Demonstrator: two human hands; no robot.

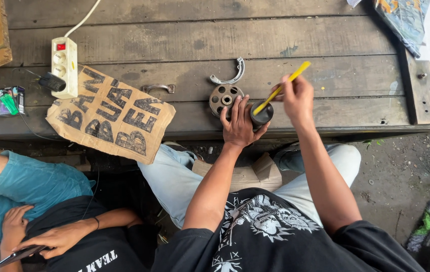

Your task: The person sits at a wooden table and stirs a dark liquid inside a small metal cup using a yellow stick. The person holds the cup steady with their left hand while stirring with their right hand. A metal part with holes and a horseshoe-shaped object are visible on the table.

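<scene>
A small dark cylindrical metal part (261,115) is gripped in the closed left hand (239,123) at the worn wooden bench's (325,35) front edge. A yellow-handled brush (281,88), pinched in the closed right hand (298,98), is worked into it; brushing seems underway, and steady support is called for.

Wooden bench (295,35): cardboard sign (110,115), power strip (64,67), perforated metal disc (225,98)

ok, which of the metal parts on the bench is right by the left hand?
The round perforated drum, touching the left hand. The curved shoe and the small handle-shaped piece lie farther off.
</scene>
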